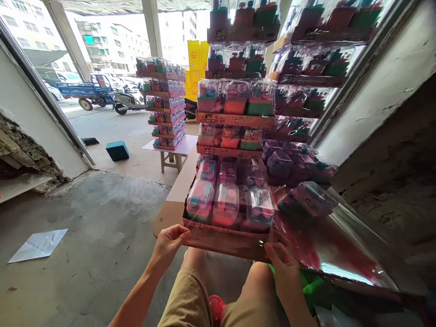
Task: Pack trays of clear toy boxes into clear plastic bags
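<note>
In front of my knees a cardboard tray holds several small clear-lidded plastic boxes with pink, orange and green bases. Clear plastic film lies over the tray's near side and hangs toward me. At the near left corner my left hand pinches the edge of this film between thumb and fingers. By the near right corner, my right hand has its fingers closed on the film's other side. Both hands are just below the tray's front wall.
Stacked filled trays rise behind the work table, with more stacks on the right. Loose clear-lidded boxes and a glossy sheet of film lie at right. Another tray stack stands on a stool. Paper lies on the floor.
</note>
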The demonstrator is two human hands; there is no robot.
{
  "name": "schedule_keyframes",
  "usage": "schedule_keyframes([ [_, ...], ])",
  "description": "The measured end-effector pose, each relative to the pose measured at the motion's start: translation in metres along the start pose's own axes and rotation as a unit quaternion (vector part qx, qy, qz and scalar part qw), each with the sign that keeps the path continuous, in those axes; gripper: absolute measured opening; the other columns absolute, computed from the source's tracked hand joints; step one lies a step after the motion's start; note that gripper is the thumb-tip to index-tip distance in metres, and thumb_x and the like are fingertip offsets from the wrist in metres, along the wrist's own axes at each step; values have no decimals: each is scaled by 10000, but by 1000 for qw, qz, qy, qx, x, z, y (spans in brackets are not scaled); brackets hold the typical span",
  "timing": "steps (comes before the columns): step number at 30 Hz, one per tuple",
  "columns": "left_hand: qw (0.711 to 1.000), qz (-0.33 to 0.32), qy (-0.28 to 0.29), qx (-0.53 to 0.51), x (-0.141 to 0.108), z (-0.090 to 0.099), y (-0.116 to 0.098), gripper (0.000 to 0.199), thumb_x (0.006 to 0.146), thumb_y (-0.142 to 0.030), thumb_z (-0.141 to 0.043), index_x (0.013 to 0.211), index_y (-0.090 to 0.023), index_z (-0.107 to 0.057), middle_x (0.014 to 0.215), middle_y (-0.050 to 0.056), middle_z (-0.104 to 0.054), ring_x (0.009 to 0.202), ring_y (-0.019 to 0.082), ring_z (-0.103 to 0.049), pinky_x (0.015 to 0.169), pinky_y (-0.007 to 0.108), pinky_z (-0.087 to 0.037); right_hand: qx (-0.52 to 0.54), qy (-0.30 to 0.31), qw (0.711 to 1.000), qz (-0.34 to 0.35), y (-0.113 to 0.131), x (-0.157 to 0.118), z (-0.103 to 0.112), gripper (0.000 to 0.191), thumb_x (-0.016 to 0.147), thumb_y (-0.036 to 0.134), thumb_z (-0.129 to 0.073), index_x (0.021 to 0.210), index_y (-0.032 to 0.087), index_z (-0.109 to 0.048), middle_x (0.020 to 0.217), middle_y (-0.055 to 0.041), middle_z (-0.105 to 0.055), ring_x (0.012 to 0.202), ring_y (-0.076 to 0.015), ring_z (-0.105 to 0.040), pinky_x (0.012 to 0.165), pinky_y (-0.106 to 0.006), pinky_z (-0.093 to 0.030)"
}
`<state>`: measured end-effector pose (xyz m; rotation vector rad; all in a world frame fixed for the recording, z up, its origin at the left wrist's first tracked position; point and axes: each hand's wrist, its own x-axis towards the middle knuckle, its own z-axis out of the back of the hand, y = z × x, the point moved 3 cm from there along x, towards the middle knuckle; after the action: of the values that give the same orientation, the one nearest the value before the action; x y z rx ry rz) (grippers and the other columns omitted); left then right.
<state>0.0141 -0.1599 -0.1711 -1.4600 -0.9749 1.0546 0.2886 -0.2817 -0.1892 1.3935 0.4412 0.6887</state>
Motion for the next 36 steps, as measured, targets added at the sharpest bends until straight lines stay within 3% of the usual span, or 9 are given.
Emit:
schedule_keyframes([
  [5, 997, -30, -2, 65, 11, 1, 7, 278, 621, -407, -694, 631, -136, -634, 577, 10, -587, 573, 131, -514, 560, 219, -395, -33, 19, 999, 12, -4, 10, -2, 387, 598, 571, -661, 571, 186, -630, 723, -62, -586, 785, -230, -548, 635, -308, -451],
  [10, 987, -105, -31, 118, 19, 1, 6, 249, 678, -380, -623, 592, -147, -630, 694, 31, -568, 643, 139, -513, 580, 219, -384, -57, 33, 998, 19, -9, 20, -4, 413, 591, 593, -654, 569, 182, -634, 571, -32, -541, 661, -210, -544, 610, -312, -447],
  [15, 982, -122, -29, 143, 19, 1, 5, 234, 700, -359, -604, 586, -156, -628, 675, 25, -538, 635, 140, -500, 578, 219, -379, -83, 29, 996, 27, -7, 21, -4, 429, 596, 611, -637, 590, 181, -635, 568, -30, -557, 617, -193, -525, 610, -309, -440],
  [23, 983, -86, -38, 158, 17, -1, 1, 259, 687, -394, -604, 573, -162, -615, 579, -1, -521, 565, 123, -449, 515, 201, -342, -86, 41, 995, 16, -8, 18, -1, 395, 618, 574, -645, 591, 181, -618, 609, -37, -581, 645, -194, -535, 597, -297, -441],
  [26, 986, -71, -31, 149, 14, 1, -4, 275, 675, -416, -617, 566, -163, -618, 586, 3, -539, 577, 126, -457, 534, 203, -351, -55, 2, 998, 14, -3, 24, 11, 362, 667, 549, -614, 673, 187, -615, 853, -65, -629, 783, -204, -557, 592, -268, -444],
  [29, 993, -22, -27, 112, 13, 13, -5, 308, 622, -474, -664, 653, -168, -665, 628, 21, -606, 621, 153, -511, 572, 215, -391, -47, -44, 996, 58, 15, 41, 25, 323, 711, 516, -576, 792, 206, -616, 1128, -72, -578, 963, -214, -537, 657, -265, -451],
  [32, 991, 11, -42, 127, 13, 31, -5, 396, 564, -552, -702, 638, -165, -675, 626, 31, -627, 639, 172, -541, 587, 226, -416, -88, 12, 994, 61, 31, 61, 26, 351, 704, 511, -577, 873, 209, -639, 1009, -74, -636, 917, -214, -558, 719, -299, -441],
  [36, 988, 24, -61, 142, 12, 46, -5, 506, 551, -655, -678, 676, -165, -701, 633, 53, -654, 670, 195, -576, 651, 255, -454, -77, 101, 992, 1, 32, 71, 17, 468, 696, 581, -578, 950, 193, -644, 826, -50, -659, 658, -164, -544, 582, -270, -407],
])
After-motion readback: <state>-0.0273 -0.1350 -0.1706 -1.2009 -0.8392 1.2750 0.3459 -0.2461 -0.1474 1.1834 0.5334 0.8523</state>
